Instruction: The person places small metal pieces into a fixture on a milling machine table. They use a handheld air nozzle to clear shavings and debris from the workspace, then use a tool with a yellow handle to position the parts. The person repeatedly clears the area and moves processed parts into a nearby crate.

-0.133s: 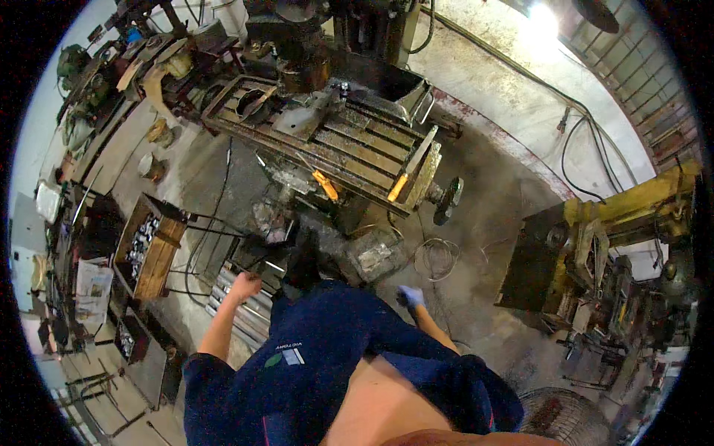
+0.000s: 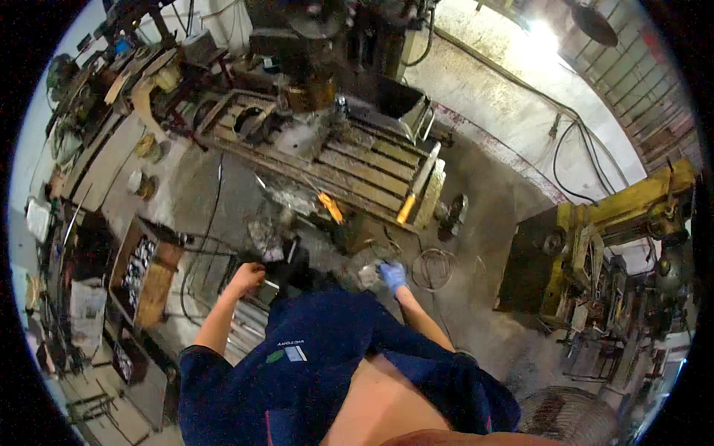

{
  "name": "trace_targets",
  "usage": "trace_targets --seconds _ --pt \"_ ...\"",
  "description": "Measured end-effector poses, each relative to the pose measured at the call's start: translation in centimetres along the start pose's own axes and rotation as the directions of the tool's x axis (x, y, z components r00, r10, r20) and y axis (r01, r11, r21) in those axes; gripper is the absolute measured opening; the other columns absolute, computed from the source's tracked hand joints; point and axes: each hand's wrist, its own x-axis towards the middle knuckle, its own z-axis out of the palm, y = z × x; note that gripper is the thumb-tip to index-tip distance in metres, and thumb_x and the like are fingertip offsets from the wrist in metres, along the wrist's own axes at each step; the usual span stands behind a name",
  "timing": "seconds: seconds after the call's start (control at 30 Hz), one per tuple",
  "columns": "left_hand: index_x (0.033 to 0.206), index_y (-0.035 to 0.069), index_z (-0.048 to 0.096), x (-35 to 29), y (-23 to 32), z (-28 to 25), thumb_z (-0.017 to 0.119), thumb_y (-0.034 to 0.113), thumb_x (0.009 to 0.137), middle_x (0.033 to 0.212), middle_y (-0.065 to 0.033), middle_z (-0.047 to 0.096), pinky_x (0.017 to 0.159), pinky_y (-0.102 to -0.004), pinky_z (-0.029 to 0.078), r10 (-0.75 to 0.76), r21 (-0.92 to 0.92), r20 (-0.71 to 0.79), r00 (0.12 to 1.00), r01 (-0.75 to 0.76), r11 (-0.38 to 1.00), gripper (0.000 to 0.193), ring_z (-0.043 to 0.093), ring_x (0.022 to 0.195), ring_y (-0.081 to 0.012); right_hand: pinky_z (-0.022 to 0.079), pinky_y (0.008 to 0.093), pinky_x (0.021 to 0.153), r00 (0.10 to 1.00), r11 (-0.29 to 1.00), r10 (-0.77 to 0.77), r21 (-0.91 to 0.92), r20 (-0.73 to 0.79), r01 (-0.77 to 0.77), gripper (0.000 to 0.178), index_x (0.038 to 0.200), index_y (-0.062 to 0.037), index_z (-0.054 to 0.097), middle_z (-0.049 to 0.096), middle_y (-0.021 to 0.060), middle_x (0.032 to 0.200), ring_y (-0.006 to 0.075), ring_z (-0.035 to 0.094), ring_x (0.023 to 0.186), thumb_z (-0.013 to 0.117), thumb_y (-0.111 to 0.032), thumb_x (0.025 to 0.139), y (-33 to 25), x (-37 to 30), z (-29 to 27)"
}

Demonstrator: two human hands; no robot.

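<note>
My left hand [image 2: 247, 278], bare, is curled closed at the left of my body, above a stack of pale metal bars [image 2: 245, 327]. A short bright strip shows beside its fingers; whether the hand holds it I cannot tell. On the right, my right hand [image 2: 392, 276] wears a blue glove and hangs beside a pale greyish block or box [image 2: 366, 276] on the floor. Its fingers are too blurred to read. In front of me stands a machine with a slotted metal table [image 2: 357, 167], and two yellow-orange handled tools [image 2: 329, 207] rest along its near edge.
A wooden box of small metal parts [image 2: 152, 279] stands at left. Coiled cable [image 2: 433, 269] lies on the floor at right, before a yellow and black machine [image 2: 550, 253]. A round wire-guarded fan [image 2: 569, 416] sits at lower right.
My gloved right hand has moved forward and left, closer to the pale block. My left hand has shifted slightly forward. The whole view has tilted a little.
</note>
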Motion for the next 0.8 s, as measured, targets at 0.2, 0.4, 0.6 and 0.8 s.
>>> trace_targets --seconds 0.2,0.4,0.6,0.8 --pt "0.103 -0.002 0.058 11.4 1.5 -7.1 0.056 0.021 0.078 0.074 -0.0128 0.063 0.060 -0.0303 0.047 0.204 0.266 0.188 0.961 -0.249 0.931 0.035 0.060 0.064 -0.0165 0.041 0.0281 0.083 0.883 0.907 -0.421 -0.102 -0.208 0.409 0.047 0.108 -0.0024 0.055 0.059 0.0055 0.105 0.0155 0.054 0.093 0.072 -0.025 0.071 -5.2 6.6 12.1" --pt "0.103 0.000 0.058 13.9 3.2 -13.3 0.057 0.025 0.075 0.080 -0.0171 0.063 0.069 -0.0346 0.047 0.233 0.495 0.292 0.928 -0.355 0.793 0.038 0.062 0.076 -0.0281 0.041 0.0271 0.084 0.942 0.970 -0.203 0.075 -0.267 0.231 0.046 0.110 -0.0011 0.054 0.058 0.0044 0.105 0.0149 0.052 0.094 0.072 -0.016 0.070 -7.1 7.3 15.4" --pt "0.103 0.001 0.058 15.7 -0.6 -13.9 0.055 0.021 0.076 0.081 -0.0180 0.062 0.070 -0.0352 0.046 0.365 0.464 0.248 0.898 -0.440 0.769 0.033 0.061 0.077 -0.0276 0.042 0.0275 0.082 0.844 0.843 -0.442 0.181 -0.305 0.507 0.038 0.107 -0.0004 0.055 0.059 0.0031 0.099 0.0143 0.053 0.089 0.068 -0.010 0.073 -6.9 8.4 18.5" --pt "0.102 0.000 0.058 11.3 -4.7 -8.8 0.056 0.019 0.078 0.086 -0.0158 0.062 0.070 -0.0328 0.046 0.466 0.297 0.458 0.757 -0.624 0.723 0.030 0.061 0.079 -0.0221 0.045 0.0298 0.073 0.780 0.850 -0.501 -0.384 -0.374 0.361 0.048 0.104 -0.0007 0.053 0.059 0.0042 0.092 0.0149 0.054 0.082 0.075 -0.017 0.065 -10.3 2.7 20.6"
